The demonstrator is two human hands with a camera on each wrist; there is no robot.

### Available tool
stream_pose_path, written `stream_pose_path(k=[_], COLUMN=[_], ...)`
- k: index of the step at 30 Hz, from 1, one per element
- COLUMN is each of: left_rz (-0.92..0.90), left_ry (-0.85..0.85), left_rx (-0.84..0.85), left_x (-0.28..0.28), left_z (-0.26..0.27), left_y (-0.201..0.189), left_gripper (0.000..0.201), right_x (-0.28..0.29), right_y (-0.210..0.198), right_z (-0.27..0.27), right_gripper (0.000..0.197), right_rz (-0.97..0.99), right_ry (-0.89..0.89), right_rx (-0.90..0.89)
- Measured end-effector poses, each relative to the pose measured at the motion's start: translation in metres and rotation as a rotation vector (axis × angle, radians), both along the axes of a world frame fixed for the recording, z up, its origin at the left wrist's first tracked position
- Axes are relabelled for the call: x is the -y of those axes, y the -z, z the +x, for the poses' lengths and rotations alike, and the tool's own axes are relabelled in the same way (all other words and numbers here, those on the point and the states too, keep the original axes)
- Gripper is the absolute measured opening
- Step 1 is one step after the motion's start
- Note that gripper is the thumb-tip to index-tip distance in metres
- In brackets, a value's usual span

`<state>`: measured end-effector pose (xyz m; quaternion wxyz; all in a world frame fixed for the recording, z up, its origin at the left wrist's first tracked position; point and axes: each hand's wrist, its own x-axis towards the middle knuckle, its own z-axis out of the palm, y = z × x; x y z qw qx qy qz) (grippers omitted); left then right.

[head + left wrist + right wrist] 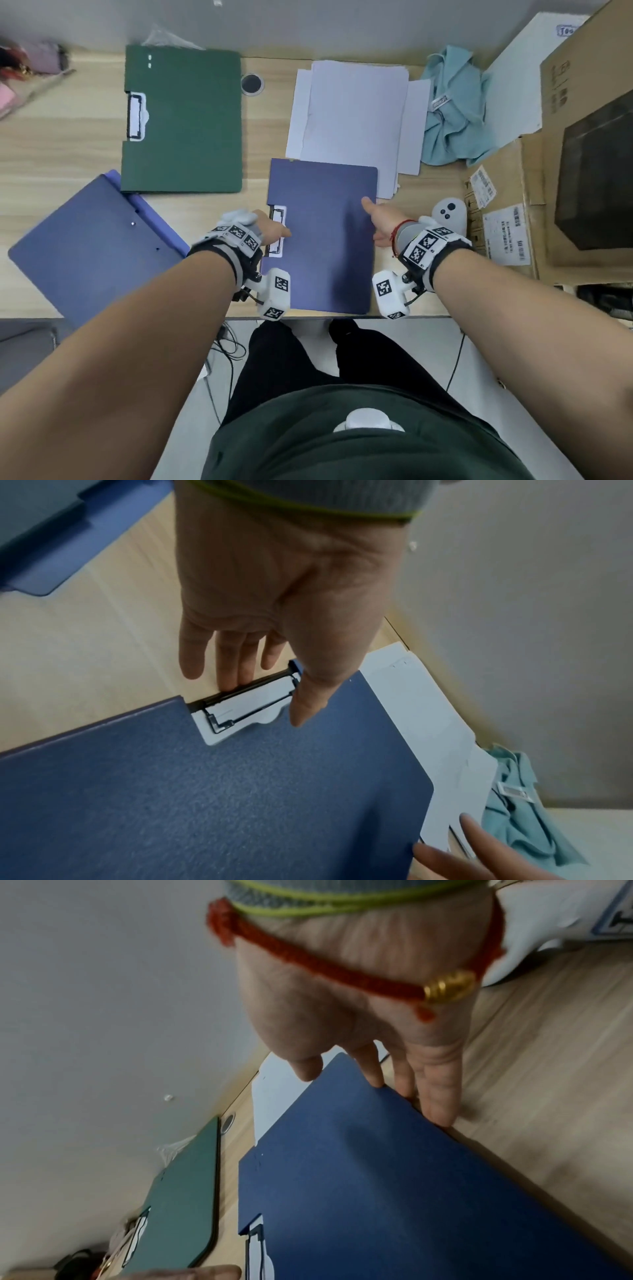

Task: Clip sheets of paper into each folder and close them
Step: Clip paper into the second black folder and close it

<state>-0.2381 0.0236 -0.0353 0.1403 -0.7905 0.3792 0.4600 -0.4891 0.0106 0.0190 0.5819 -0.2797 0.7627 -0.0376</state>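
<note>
Wooden desk [85, 144] against grey wall [308, 20], closed blue folder [325, 240] between left hand [272, 229] and right hand [380, 222], both straight-fingered.

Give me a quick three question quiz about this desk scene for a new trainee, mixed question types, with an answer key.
1. True or false: the green folder lies shut on the desk.
2. Which part of the blue folder in front of the person does the left hand touch? A) the clip side B) the near corner C) nothing
3. Fill in: the loose paper lies between the green folder and the light blue ____.

Key: 1 true; 2 A; 3 cloth.
</note>
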Motion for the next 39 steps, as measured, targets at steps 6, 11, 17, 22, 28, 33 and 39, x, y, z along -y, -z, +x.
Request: stream_pose_path(k=[6, 11, 17, 22, 28, 33, 39], left_rz=[0.031, -0.107, -0.329, -0.484, -0.430, -0.298, -0.173], left_ry=[-0.200, -0.326, -0.259, -0.320, -0.200, -0.150, -0.103], left_rx=[-0.126, -0.303, -0.349, -0.256, 0.020, 0.109, 0.124], left_x=[-0.012, -0.003, 0.039, 0.083, 0.111, 0.101, 0.095], left_z=[0.012, 0.023, 0.053, 0.131, 0.217, 0.261, 0.277], left_y=[0.018, 0.036, -0.057, -0.091, -0.092, -0.082, -0.072], left_gripper=[0.098, 0.096, 0.027, 0.051, 0.085, 0.117, 0.085], right_x=[0.012, 0.013, 0.027, 0.052, 0.086, 0.121, 0.143], right_y=[0.015, 0.012, -0.002, -0.025, -0.035, -0.020, -0.001], right_z=[0.001, 0.015, 0.052, 0.116, 0.185, 0.234, 0.262], right_gripper=[0.072, 0.051, 0.051, 0.025, 0.017, 0.025, 0.013], right_rz=[0.000, 0.014, -0.084, -0.081, -0.171, -0.174, -0.147], right_ry=[-0.053, -0.037, -0.075, -0.151, -0.102, -0.064, -0.095], right_rx=[-0.051, -0.031, 0.027, 0.221, 0.354, 0.323, 0.250])
